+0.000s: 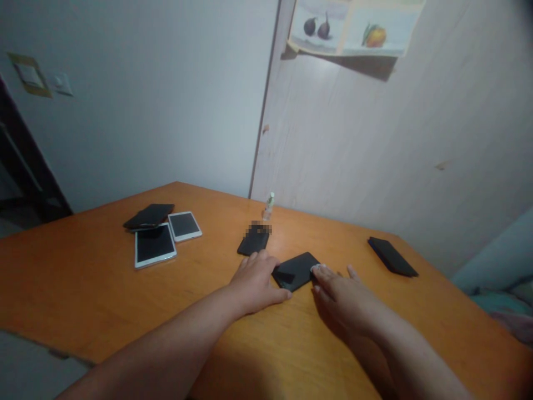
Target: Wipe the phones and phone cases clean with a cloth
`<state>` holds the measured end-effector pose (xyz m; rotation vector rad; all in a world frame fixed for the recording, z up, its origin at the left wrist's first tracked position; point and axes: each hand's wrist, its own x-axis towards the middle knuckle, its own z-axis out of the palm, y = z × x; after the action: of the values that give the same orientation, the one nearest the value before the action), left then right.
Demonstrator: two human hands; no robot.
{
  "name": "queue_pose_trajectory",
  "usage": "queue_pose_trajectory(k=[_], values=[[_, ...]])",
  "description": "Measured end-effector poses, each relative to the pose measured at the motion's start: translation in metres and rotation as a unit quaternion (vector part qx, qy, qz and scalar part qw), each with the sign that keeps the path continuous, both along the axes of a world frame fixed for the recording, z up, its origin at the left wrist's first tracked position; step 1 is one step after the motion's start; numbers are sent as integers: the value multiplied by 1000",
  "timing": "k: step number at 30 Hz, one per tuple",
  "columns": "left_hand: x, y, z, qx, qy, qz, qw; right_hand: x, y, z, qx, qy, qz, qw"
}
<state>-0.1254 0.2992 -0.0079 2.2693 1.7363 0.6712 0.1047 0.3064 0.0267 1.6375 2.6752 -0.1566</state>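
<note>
A black tablet (pixel 296 272) lies flat on the wooden table in front of me. My left hand (pixel 257 282) holds it at its left corner, with the thumb along the near edge and the forefinger at the far edge. At the tablet's right corner, my right hand (pixel 347 294) presses a small white wipe (pixel 317 267) under its fingertips. Most of the wipe is hidden by the fingers. Just beyond my left hand lies another dark device (pixel 253 241), its far end blurred out. A small clear bottle (pixel 268 206) stands upright behind it.
Two white-framed tablets (pixel 155 246) and a black tablet or case (pixel 150 215) lie together on the left of the table (pixel 104 294). Toward the right edge rests a black case-like stack (pixel 391 256). Walls border the table's far side, with fruit pictures (pixel 353 28) hung above.
</note>
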Motion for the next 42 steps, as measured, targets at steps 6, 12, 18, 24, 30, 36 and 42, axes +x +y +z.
queue_pose_trajectory(k=[6,12,18,24,30,36,42], values=[[-1,1,-1,8,1,-4,1000,-9,-17,8,-50,50,147,987],[-1,0,-2,5,-8,2,1000,-2,1,3,19,16,3,1000],[-1,1,-3,16,-5,-7,1000,-12,-11,6,-51,77,153,984],[-1,1,0,8,-3,-5,1000,-3,9,0,19,48,4,999],[-1,0,1,6,-2,-12,1000,-16,-4,4,-70,113,163,978],[-1,0,1,8,-4,-11,1000,-7,13,-5,12,53,-4,998],[0,0,2,2,-2,-8,1000,-16,4,-8,-40,113,137,983]])
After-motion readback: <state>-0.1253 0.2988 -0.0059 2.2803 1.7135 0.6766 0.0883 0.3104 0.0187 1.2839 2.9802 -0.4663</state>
